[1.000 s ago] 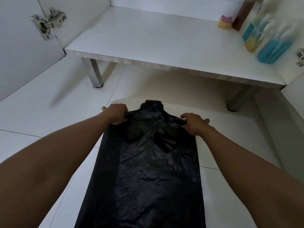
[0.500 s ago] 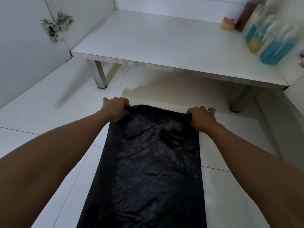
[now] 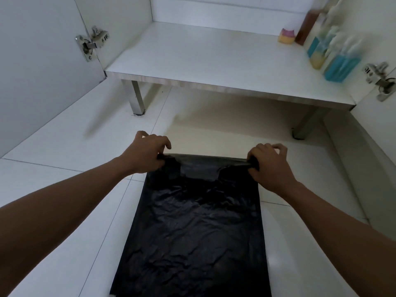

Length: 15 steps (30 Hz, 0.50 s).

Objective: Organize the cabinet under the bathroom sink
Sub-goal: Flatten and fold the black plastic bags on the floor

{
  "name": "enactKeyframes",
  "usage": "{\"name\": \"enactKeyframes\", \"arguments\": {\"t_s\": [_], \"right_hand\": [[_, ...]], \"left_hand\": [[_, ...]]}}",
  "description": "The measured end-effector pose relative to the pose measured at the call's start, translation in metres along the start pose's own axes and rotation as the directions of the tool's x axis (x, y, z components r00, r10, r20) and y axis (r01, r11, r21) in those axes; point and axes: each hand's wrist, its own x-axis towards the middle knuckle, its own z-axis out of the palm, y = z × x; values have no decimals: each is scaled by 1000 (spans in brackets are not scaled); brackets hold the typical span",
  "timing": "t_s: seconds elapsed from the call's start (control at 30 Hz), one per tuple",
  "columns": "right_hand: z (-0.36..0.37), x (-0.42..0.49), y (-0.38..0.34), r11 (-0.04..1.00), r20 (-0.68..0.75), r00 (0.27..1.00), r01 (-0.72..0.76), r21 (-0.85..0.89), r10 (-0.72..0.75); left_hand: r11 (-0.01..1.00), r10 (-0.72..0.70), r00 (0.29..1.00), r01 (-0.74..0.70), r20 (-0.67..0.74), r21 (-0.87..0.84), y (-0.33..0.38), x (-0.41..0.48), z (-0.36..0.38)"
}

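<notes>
White glossy floor tiles [image 3: 64, 189] fill the near part of the view, crossed by thin grout lines. A black plastic bag [image 3: 197, 228] lies flat and crinkled on them, running from the bottom edge of the picture away toward the cabinet. Both bare forearms reach forward along its sides.

At the bag's far edge, the left hand [image 3: 145, 153] pinches the left corner with its fingers curled and knuckles up. The right hand [image 3: 270, 166] grips the right corner in the same way. Between the two hands the edge is stretched in a straight line, with a fold of plastic turned over just below it.

Beyond the hands, bare tile runs under the cabinet's white bottom panel [image 3: 214, 61], which stands raised on a metal leg at the left [image 3: 137, 98] and another at the right [image 3: 304, 127]. The open left door [image 3: 38, 71] stands along the left side, with a metal hinge [image 3: 91, 43] at its inner edge. A second hinge [image 3: 379, 80] shows at the far right.

On the panel's right end stands a blurred row of bottles. A blue-filled bottle [image 3: 340, 65] is nearest, then one with yellowish liquid [image 3: 319, 54], then a tall brown bottle [image 3: 306, 26] at the back. A small pink and yellow item [image 3: 286, 36] sits just left of the brown one; it is too blurred to identify.
</notes>
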Motion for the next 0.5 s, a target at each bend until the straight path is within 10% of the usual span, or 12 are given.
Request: {"name": "enactKeyframes", "arguments": {"t_s": [0.5], "right_hand": [[43, -81, -16, 985, 82, 984, 151, 77, -158]], "left_hand": [[958, 196, 978, -205, 64, 202, 8, -69, 58]]}}
